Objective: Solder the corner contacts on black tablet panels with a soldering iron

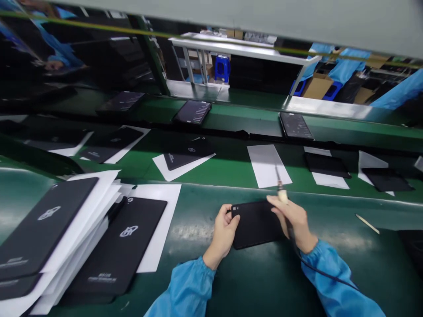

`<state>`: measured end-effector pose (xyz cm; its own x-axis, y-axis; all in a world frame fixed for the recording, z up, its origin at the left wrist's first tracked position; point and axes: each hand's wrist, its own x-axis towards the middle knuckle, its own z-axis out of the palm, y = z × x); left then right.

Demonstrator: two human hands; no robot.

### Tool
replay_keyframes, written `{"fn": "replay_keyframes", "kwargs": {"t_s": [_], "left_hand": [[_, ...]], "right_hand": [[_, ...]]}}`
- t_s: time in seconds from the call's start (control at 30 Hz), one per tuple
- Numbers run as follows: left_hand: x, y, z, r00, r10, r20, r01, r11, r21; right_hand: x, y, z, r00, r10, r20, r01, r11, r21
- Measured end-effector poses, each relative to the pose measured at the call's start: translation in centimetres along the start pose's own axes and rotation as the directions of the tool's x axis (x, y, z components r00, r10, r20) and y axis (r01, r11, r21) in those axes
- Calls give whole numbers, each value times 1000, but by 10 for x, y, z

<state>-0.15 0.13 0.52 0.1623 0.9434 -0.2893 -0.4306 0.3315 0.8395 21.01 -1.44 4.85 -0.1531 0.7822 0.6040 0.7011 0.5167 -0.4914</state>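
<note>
In the head view, my left hand [222, 231] grips the left edge of a black tablet back cover [256, 226], thumb on its face near the small cutouts in the upper left corner. My right hand [295, 222] is closed around a soldering iron [282, 193] with a pale handle. Its metal tip points up and away, above the cover and apart from it, blurred over a white sheet. A dark cord runs from the iron along my right sleeve. The right fingers also lie close to the cover's right edge; whether they touch it I cannot tell.
A stack of black covers [49, 220] and white sheets stands at left, another cover [122, 246] beside it. Across the green line lie several covers on paper, a bare white sheet [264, 160] and tablets [192, 112]. A thin stick [367, 223] lies at right. People in blue sleeves work beyond.
</note>
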Motion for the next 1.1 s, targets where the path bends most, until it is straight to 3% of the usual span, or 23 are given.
{"fn": "replay_keyframes", "kwargs": {"t_s": [0.13, 0.23, 0.37, 0.47, 0.67, 0.83, 0.97, 1.1], "left_hand": [[1, -1, -2, 1000, -1, 29, 1, 1000, -9], [0, 1, 0, 999, 3, 44, -1, 999, -46], [-3, 5, 4, 998, 16, 64, -11, 996, -84], [-3, 3, 4, 996, 36, 86, -32, 998, -48], [-1, -9, 6, 993, 79, 91, -78, 997, -13], [-8, -12, 7, 982, 172, 76, -178, 981, 77], [-13, -10, 3, 926, 378, -20, -364, 904, 225], [-11, -7, -4, 884, 449, -129, -412, 879, 238]], "right_hand": [[19, 28, 17, 983, -106, 149, 127, 983, -134], [49, 56, 9, 990, -84, 113, 100, 985, -144], [109, 94, -8, 998, -14, 54, 23, 986, -163], [135, 99, 4, 998, -23, 54, 31, 988, -152], [133, 63, 87, 983, -73, 170, 83, 995, -55], [163, 20, 165, 951, -91, 296, 113, 992, -59], [185, -15, 222, 923, -78, 376, 128, 986, -110], [191, -35, 264, 894, -20, 448, 114, 976, -183]]}}
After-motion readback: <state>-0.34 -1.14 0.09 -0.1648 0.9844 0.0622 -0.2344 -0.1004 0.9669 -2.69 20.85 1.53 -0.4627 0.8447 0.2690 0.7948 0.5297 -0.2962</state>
